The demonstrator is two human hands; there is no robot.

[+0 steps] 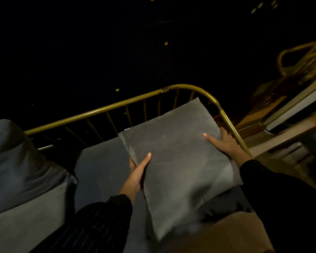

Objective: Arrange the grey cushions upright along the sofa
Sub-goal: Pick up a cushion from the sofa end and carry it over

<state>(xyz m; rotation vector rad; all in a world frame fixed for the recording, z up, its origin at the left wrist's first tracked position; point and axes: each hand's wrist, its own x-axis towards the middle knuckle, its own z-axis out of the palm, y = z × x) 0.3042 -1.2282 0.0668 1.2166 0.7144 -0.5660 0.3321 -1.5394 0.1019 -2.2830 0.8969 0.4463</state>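
Observation:
A large square grey cushion (pixel 177 161) lies tilted over the right end of the sofa, its far corner against the brass-coloured rail (pixel 102 109). My left hand (pixel 138 172) grips its left edge, thumb on top. My right hand (pixel 224 142) holds its right edge beside the rail's bend, fingers spread on the fabric. Both sleeves are dark. A second grey cushion (pixel 16 161) leans slumped at the left against the rail. The grey seat pad (pixel 102 170) shows between the two cushions.
The brass-coloured rail with thin spindles curves down at the right. Beyond it stand a wooden rattan chair (pixel 295 70) and a pale ledge (pixel 290 106). Dark cloth (pixel 224 205) lies under the cushion's near edge, with a brown surface (pixel 226 234) in front. The background is dark.

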